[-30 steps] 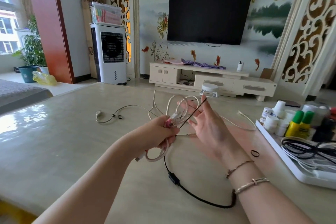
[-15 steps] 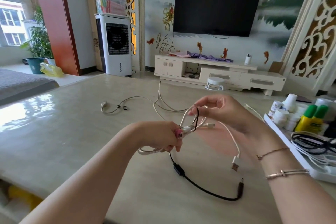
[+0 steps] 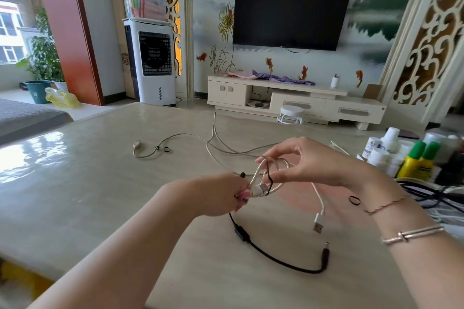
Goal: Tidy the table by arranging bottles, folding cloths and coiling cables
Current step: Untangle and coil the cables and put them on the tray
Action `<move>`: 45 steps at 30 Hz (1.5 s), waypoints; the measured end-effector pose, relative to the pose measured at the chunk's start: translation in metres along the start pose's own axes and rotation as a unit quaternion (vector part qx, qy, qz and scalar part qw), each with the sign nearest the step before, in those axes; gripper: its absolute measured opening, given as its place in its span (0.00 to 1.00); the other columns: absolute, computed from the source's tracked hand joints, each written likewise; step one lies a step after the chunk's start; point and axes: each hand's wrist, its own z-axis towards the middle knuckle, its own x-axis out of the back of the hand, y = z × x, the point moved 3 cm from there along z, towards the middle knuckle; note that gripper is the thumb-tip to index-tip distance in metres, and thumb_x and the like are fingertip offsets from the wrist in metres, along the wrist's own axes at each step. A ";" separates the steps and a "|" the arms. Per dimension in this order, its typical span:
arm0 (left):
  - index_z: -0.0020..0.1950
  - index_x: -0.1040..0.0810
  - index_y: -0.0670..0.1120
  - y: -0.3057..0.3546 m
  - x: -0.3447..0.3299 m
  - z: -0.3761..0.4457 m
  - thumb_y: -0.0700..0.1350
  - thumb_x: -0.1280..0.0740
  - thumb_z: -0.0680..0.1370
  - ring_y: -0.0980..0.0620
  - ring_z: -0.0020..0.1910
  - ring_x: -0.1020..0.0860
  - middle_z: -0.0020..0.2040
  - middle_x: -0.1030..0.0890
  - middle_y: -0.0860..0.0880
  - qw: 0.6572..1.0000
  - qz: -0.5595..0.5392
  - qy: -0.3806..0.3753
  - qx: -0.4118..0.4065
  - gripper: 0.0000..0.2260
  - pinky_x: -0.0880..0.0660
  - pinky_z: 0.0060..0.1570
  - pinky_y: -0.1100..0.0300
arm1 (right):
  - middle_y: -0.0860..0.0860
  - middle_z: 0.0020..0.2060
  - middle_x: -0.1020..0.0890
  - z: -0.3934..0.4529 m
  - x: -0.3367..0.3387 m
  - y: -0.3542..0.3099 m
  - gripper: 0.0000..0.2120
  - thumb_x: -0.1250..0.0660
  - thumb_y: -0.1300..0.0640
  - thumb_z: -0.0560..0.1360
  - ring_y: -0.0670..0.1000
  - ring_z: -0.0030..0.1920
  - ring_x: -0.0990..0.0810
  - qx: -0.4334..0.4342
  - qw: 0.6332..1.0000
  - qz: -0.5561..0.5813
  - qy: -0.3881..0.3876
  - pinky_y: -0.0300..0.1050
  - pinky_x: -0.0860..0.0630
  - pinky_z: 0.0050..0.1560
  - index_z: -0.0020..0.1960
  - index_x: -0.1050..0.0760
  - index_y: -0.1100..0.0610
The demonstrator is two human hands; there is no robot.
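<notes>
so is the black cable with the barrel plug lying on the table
Yes, the black cable lies on the table.

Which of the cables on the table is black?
The short black cable nearest the camera, with an inline switch and barrel plug. The long cable farther back is pale, as is the coil being held.
</notes>
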 end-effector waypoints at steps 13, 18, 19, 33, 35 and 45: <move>0.39 0.21 0.46 -0.001 0.001 -0.003 0.40 0.40 0.78 0.55 0.29 0.32 0.31 0.29 0.52 1.000 0.027 -0.001 -0.006 0.11 0.35 0.31 0.66 | 0.42 0.39 0.21 -0.007 -0.030 -0.029 0.18 0.28 0.37 0.63 0.42 0.45 0.25 0.027 0.972 -0.233 0.013 0.37 0.31 0.42 0.47 0.24 0.45; 0.37 0.20 0.50 -0.007 0.006 -0.002 0.44 0.35 0.77 0.58 0.27 0.34 0.25 0.31 0.56 0.989 -0.120 0.077 -0.023 0.10 0.38 0.29 0.66 | 0.45 0.31 0.21 -0.004 -0.034 -0.013 0.03 0.28 0.56 0.72 0.44 0.31 0.26 0.031 0.999 0.018 0.032 0.41 0.28 0.34 0.45 0.20 0.53; 0.37 0.19 0.50 -0.007 0.008 -0.002 0.44 0.33 0.77 0.59 0.26 0.35 0.23 0.31 0.57 0.984 -0.151 0.095 -0.029 0.09 0.38 0.28 0.67 | 0.46 0.29 0.23 -0.004 -0.034 -0.007 0.03 0.27 0.59 0.72 0.45 0.30 0.27 0.017 0.995 0.095 0.037 0.40 0.29 0.34 0.44 0.20 0.55; 0.43 0.21 0.40 -0.005 0.005 0.010 0.36 0.36 0.78 0.59 0.28 0.34 0.34 0.26 0.52 0.948 -0.284 0.135 -0.059 0.06 0.36 0.32 0.65 | 0.59 0.51 0.17 -0.007 -0.032 0.017 0.16 0.27 0.61 0.71 0.54 0.52 0.18 -0.003 0.930 0.367 0.013 0.49 0.21 0.54 0.58 0.24 0.61; 0.41 0.24 0.45 -0.007 0.001 0.016 0.38 0.35 0.77 0.56 0.30 0.33 0.34 0.27 0.51 0.955 -0.256 0.147 -0.033 0.06 0.35 0.34 0.60 | 0.57 0.49 0.17 -0.006 -0.032 0.018 0.14 0.28 0.60 0.72 0.53 0.51 0.18 0.005 0.938 0.343 0.049 0.46 0.21 0.51 0.56 0.24 0.61; 0.49 0.26 0.53 0.008 0.009 0.006 0.61 0.28 0.65 0.53 0.35 0.22 0.46 0.21 0.52 0.929 -0.298 0.214 -0.052 0.19 0.23 0.43 0.50 | 0.52 0.41 0.18 -0.008 -0.033 0.025 0.06 0.30 0.58 0.71 0.49 0.39 0.21 -0.035 0.884 0.464 0.051 0.44 0.27 0.41 0.45 0.28 0.55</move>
